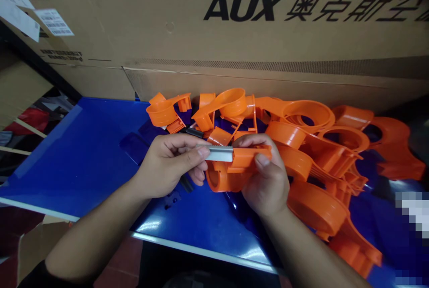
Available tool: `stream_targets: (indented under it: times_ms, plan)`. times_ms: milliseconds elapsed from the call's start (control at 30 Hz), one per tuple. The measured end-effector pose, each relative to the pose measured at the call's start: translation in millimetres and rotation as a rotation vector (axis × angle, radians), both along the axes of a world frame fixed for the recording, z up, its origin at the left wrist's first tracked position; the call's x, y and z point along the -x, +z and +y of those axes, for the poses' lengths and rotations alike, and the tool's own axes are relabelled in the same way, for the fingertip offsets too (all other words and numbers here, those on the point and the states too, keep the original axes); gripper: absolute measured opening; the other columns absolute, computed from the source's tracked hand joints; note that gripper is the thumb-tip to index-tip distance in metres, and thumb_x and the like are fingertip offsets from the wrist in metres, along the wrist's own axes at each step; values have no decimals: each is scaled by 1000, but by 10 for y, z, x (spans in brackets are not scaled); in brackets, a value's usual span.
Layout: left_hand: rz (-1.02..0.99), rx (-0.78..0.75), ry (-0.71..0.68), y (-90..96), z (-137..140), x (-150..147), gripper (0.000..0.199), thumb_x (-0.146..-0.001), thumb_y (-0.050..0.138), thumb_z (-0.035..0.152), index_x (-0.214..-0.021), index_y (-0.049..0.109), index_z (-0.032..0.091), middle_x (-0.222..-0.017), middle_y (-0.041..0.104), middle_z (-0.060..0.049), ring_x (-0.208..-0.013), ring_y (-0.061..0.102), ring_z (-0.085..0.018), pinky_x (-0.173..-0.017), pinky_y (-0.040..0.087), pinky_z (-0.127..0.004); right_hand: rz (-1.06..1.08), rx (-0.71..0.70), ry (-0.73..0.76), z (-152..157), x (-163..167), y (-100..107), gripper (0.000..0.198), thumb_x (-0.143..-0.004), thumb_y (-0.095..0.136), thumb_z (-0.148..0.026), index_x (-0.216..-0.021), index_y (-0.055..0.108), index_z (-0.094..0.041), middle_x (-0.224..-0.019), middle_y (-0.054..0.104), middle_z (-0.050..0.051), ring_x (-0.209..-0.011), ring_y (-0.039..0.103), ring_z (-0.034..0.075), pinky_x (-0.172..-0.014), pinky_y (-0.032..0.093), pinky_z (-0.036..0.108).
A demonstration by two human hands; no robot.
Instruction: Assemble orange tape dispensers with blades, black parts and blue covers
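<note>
My left hand pinches a silvery serrated metal blade between thumb and fingers. The blade lies level, its toothed edge facing up, and its right end meets the end of an orange plastic tape dispenser body. Around that dispenser my right hand is closed, thumb on its near face. The dispenser's round part hangs below, partly hidden by my fingers. Whether the blade is seated in the plastic I cannot tell. Small black pieces lie on the table just beyond and under my left hand.
Many orange tape dispensers are heaped across the right and back of the blue table. A large cardboard box marked AUX stands behind the table. The table's pale front edge runs close to my body.
</note>
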State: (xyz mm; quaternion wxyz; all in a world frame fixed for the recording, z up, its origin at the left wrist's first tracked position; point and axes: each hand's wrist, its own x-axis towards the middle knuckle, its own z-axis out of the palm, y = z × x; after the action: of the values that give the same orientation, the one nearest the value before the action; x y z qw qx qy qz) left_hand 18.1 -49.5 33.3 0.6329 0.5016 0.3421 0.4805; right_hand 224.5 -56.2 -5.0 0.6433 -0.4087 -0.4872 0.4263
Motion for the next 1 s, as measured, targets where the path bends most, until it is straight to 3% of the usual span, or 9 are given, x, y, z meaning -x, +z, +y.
stream_targets:
  times_ms: [400,800,1000]
  plan:
    - [58,-37,-4,-14,30,19,19,-95,86,37,-102,85,20,-70,78,-1,-51,73,-13,-51,65,-21,1,-21,-25,-22,20,-11,19,-93,65,-46,-97,70,-28,-99,65,5,-95,59,28,-88,46,43]
    - [92,-248,48,-18,69,38,11,-101,79,32,-105,81,22,-78,75,0,-64,72,-10,-64,63,-22,149,99,43,24,6,-1,16,-91,65,-44,-95,70,-29,-95,63,3,-86,55,24,-76,43,37]
    - [160,-320,98,9,71,33,13,-100,80,34,-100,81,20,-81,75,-1,-73,69,-10,-71,60,-20,96,117,19,38,4,4,21,-87,66,-48,-94,68,-28,-98,64,3,-88,57,25,-79,45,38]
